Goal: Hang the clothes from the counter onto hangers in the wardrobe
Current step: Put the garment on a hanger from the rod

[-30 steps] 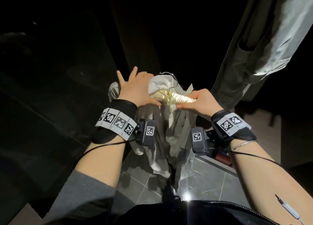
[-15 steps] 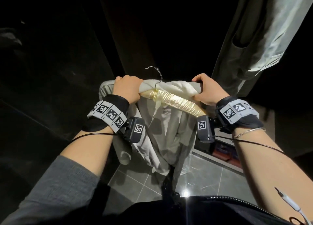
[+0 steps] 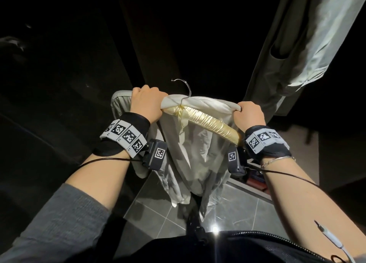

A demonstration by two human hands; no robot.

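While the camera looks down from the person's head, a dark zipped garment at the chest fills the bottom edge, and grey floor tiles shine below. Two bare forearms reach forward from there, the left one coming out of a grey sleeve. Each wrist wears a black band with square black-and-white markers and a small black box, and a thin cable runs back along each arm. A slim bracelet sits on the right wrist.

Farther out, the left hand has its grip closed, fingers curled over the pale cloth at the left end of the hanger. The right hand also has a closed grip, fingers bunched round the cloth at the right side. Between the hands stretches a padded gold satin hanger, tilted down toward the right, with a metal hook rising near the left hand. A cream shirt is draped over the hanger and hangs down between the forearms toward the floor.

Beyond the hands, the wardrobe is very dark, and its details cannot be made out. At the upper right, a pale green garment hangs inside it.
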